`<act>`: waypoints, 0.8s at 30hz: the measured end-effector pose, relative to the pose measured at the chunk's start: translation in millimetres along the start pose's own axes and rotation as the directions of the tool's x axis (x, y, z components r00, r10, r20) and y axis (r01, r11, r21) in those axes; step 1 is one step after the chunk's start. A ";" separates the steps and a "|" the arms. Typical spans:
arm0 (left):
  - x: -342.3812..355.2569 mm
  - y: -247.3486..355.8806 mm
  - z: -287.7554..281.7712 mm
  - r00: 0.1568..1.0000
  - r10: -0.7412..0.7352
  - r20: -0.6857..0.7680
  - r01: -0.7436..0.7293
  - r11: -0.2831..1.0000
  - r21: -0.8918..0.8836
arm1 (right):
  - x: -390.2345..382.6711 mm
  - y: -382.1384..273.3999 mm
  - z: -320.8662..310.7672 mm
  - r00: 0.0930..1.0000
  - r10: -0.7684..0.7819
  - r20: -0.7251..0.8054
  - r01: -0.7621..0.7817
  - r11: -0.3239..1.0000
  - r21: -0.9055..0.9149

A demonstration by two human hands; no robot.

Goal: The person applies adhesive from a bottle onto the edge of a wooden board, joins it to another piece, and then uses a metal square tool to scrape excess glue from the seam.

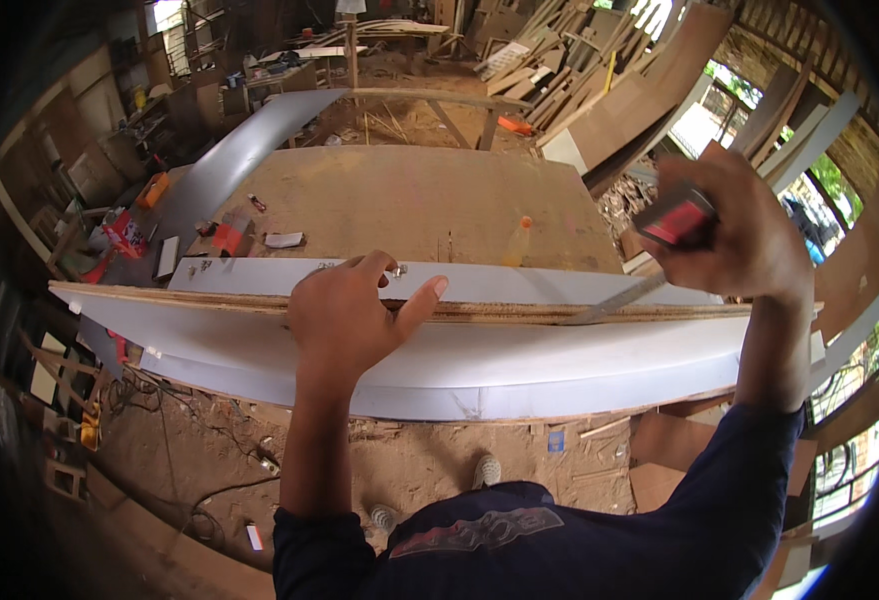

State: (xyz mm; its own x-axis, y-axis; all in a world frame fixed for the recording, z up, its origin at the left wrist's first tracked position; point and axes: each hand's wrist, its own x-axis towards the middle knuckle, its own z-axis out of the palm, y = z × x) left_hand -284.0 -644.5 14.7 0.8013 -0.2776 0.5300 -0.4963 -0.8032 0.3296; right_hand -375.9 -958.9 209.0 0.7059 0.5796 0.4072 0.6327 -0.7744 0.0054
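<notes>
My left hand (pixel 344 310) lies over the raw wooden top edge of a long white board (pixel 579 350), which stands on edge in front of me. Its fingers curl over the far side, and the thumb stretches along the edge. Small metal fittings (pixel 400 271) lie by the fingertips. On the right, my raised right hand (pixel 744 230) is closed around a tool with a black and red handle (pixel 675 218), blurred by motion. Below that hand, a thin grey metal blade (pixel 614 300) slants to the board's edge; its join to the handle is hidden.
Beyond the board spreads a brown worktable (pixel 389 200) with a white strip (pixel 539 285) along its near side. A glossy grey sheet (pixel 249 160) and a red box (pixel 125 233) are at the left. Leaning boards (pixel 639 90) fill the back right; a cable (pixel 209 500) crosses the dirt floor.
</notes>
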 end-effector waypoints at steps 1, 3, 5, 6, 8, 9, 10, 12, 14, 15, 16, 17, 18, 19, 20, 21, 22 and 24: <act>3.2 -0.1 -2.6 1.000 -0.004 -0.019 0.005 1.000 0.011 | 20.7 -9.5 -1.0 0.998 0.015 0.068 -0.021 0.995 0.101; 3.7 -1.5 -7.8 0.999 -0.011 -0.030 0.011 1.000 0.019 | 51.6 -26.0 2.9 0.983 -0.029 0.179 0.012 0.996 0.093; 4.2 -2.7 -9.9 0.999 -0.014 -0.032 0.015 1.000 0.024 | 67.8 -35.0 20.7 0.963 0.012 0.268 -0.023 0.999 0.036; 4.4 -4.9 -10.2 0.999 -0.011 -0.036 0.013 0.999 0.039 | 73.9 -37.0 30.9 0.955 0.028 0.297 -0.034 0.999 0.017; 8.6 -6.3 -6.4 0.999 -0.001 -0.044 0.003 0.999 0.032 | 76.2 -38.9 52.2 0.914 0.067 0.400 -0.138 0.979 0.153; 11.9 -7.0 -2.3 0.999 0.004 -0.042 -0.003 1.000 0.027 | 71.7 -39.1 63.3 0.910 0.077 0.406 -0.146 0.979 0.142; 13.0 -7.0 2.3 1.000 0.008 -0.030 -0.007 1.000 0.028 | 63.2 -38.6 76.9 0.928 0.084 0.362 -0.120 0.990 0.080; 14.3 -4.6 1.7 0.999 0.014 -0.047 -0.013 1.000 0.013 | 51.0 -29.7 93.9 0.949 0.093 0.302 -0.101 0.995 0.011; 15.0 -3.5 -0.6 0.997 0.019 -0.073 -0.019 1.000 -0.003 | 42.4 -18.1 103.8 0.968 0.053 0.245 -0.071 0.995 0.065; 14.9 -4.3 -0.8 0.998 0.018 -0.065 -0.018 1.000 0.001 | 37.3 -15.7 101.2 0.969 0.054 0.241 -0.070 0.996 0.060; 15.4 -4.6 -1.0 0.998 0.017 -0.056 -0.016 1.000 0.004 | 28.7 -12.3 96.4 0.961 0.099 0.259 -0.134 0.984 0.120; 14.1 -6.5 -1.4 0.998 0.013 -0.060 -0.013 1.000 0.005 | 20.4 -9.0 93.8 0.950 0.136 0.282 -0.192 0.964 0.183; 14.0 -8.0 -1.1 0.998 0.005 -0.057 -0.005 1.000 0.012 | 10.6 -3.5 92.5 0.950 0.132 0.283 -0.188 0.965 0.180; 14.2 -9.3 -0.7 0.999 -0.003 -0.055 0.004 1.000 0.019 | 0.0 3.0 92.1 0.962 0.162 0.221 -0.216 0.945 0.247; 13.2 -9.8 -1.9 0.998 -0.008 -0.057 0.009 1.000 0.025 | -5.8 4.8 90.6 0.968 0.194 0.159 -0.236 0.917 0.320; 12.7 -10.6 -3.0 0.998 0.004 -0.061 -0.003 1.000 0.017 | -6.7 5.0 85.7 0.970 0.185 0.158 -0.228 0.918 0.325; 11.6 -11.5 -5.1 0.998 0.015 -0.067 -0.014 1.000 0.011 | -3.4 2.4 77.2 0.966 0.181 0.186 -0.232 0.922 0.311; 12.4 -7.0 -5.3 0.999 0.016 -0.042 -0.015 1.000 0.010 | -4.6 10.6 69.8 0.969 0.141 0.203 -0.198 0.936 0.292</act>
State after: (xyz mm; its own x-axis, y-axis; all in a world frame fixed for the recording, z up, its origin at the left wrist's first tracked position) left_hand -272.4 -639.5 23.1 0.7787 -0.2679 0.5674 -0.5050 -0.8043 0.3133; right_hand -350.2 -952.1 143.4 0.8381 0.5035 0.2098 0.5454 -0.7653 -0.3418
